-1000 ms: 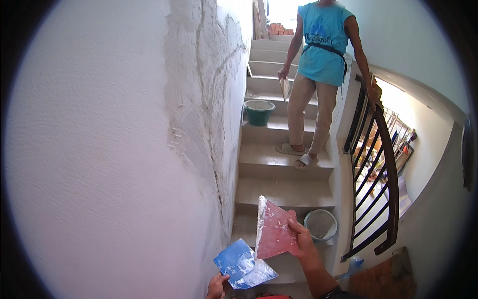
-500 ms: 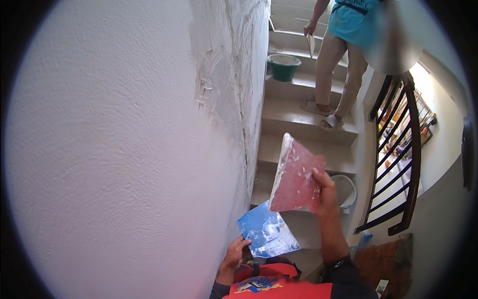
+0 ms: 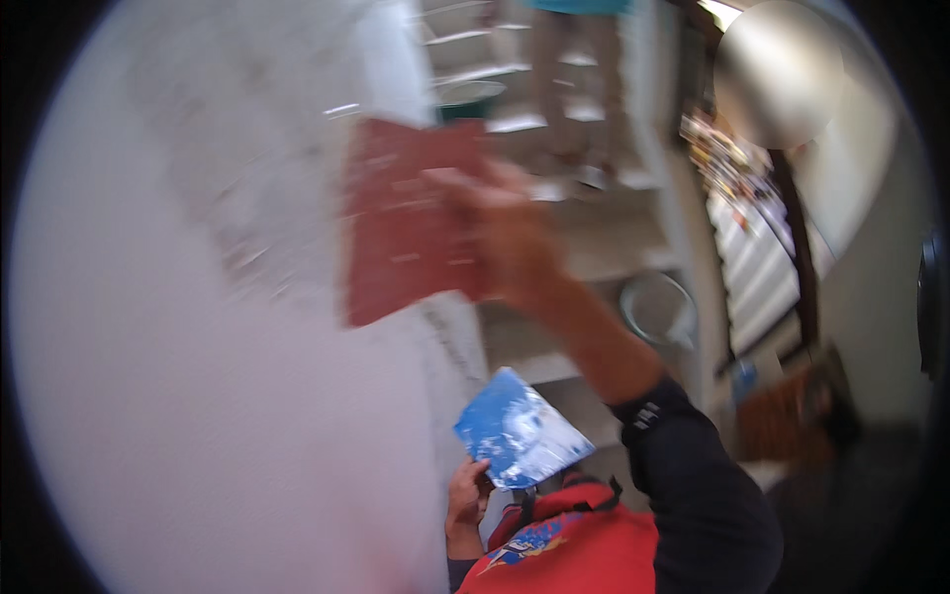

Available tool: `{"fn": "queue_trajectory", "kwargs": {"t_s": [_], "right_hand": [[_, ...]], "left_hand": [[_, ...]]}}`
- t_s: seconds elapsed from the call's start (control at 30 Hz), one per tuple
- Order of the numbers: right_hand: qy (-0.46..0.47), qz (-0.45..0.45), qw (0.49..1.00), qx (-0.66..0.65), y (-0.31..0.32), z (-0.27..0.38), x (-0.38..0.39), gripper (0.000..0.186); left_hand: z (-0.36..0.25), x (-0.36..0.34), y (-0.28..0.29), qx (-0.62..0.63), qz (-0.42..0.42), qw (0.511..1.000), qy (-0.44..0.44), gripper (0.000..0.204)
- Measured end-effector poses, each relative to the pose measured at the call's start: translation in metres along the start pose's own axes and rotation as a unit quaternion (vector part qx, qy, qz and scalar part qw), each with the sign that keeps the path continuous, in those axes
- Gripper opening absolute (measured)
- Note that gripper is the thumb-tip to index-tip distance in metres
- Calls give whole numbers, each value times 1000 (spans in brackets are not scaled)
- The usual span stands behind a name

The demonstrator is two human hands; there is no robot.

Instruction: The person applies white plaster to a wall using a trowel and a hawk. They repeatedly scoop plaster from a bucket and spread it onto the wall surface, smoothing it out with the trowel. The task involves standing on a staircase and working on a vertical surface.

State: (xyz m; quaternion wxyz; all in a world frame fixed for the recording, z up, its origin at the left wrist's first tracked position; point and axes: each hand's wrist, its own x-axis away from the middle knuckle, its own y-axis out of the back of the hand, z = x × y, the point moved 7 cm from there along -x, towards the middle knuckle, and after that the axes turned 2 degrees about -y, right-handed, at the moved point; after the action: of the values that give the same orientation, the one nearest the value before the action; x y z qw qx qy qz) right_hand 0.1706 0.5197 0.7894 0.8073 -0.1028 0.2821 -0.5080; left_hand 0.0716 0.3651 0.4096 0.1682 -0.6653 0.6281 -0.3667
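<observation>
My right hand [image 3: 505, 233] is closed round the narrow grip end of a flat red plaster spreader [image 3: 401, 223], blurred by motion. The spreader is raised before the white wall [image 3: 218, 416], by a grey, rough plaster patch [image 3: 233, 188]; whether it touches the wall I cannot tell. Low in front of my body, my left hand [image 3: 468, 495] grips the edge of a flat blue plaster spreader [image 3: 492, 421]. White putty is smeared over the blue one's face, mostly on its right half.
A staircase [image 3: 604, 233] climbs ahead, with a green bucket [image 3: 470, 102] on an upper step and a pale bucket [image 3: 658, 309] lower right. A person [image 3: 574, 79] in a turquoise top stands on the stairs. A dark railing [image 3: 797, 247] and a brown panel [image 3: 787, 421] are to the right.
My right hand has swung the red spreader up and left, to the wall. The view has turned toward the wall. My left hand still holds the blue spreader low.
</observation>
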Motion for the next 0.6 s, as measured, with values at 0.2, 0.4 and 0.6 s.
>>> {"fn": "queue_trajectory", "kwargs": {"t_s": [0.2, 0.4, 0.6], "right_hand": [[23, 3, 998, -58, -16, -26, -40, 18], [-26, -115, 993, -9, 8, -17, -29, 25], [41, -104, 994, -5, 11, -4, -34, 26]], "left_hand": [[-3, 0, 23, -49, -46, 998, 16, 31], [-10, 8, -7, -91, -8, 996, 16, 25], [-8, 3, 6, -65, -12, 997, 39, 26]]}}
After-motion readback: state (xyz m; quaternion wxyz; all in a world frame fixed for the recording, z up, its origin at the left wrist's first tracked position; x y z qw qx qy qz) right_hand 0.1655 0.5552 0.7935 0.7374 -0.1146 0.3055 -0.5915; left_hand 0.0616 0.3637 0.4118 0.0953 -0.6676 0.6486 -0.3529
